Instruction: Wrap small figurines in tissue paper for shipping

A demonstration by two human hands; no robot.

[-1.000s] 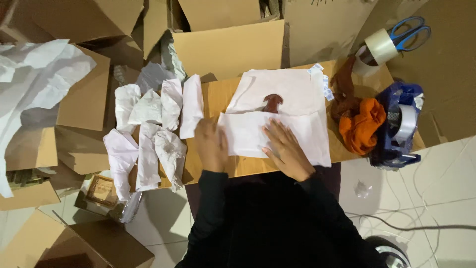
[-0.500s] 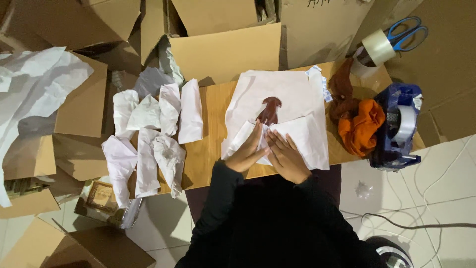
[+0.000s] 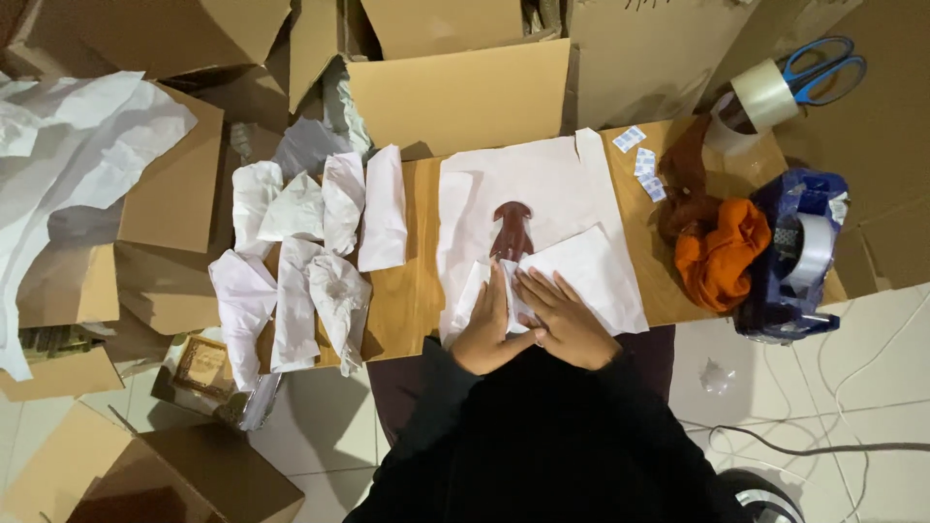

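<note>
A sheet of white wrapping paper (image 3: pixel 542 184) lies on the wooden table (image 3: pixel 412 291). A small dark brown carved object (image 3: pixel 511 229) rests on it, its lower part covered by folded paper. My left hand (image 3: pixel 487 324) presses the left fold flat, fingers together. Beside it, my right hand (image 3: pixel 562 315) lies flat on the right fold (image 3: pixel 596 276), fingers spread. Both hands touch at the near edge of the table.
Several white paper-wrapped bundles (image 3: pixel 310 252) lie on the table's left side. An orange and brown cloth (image 3: pixel 712 237), a blue tape dispenser (image 3: pixel 799 257), a tape roll (image 3: pixel 760 97) and blue scissors (image 3: pixel 819 68) sit right. Open cardboard boxes (image 3: pixel 455 92) and crumpled paper (image 3: pixel 68 155) surround the table.
My left hand moved right from the table's bare wood onto the paper. Both hands folded the paper inward over the brown object's lower part and now press side by side.
</note>
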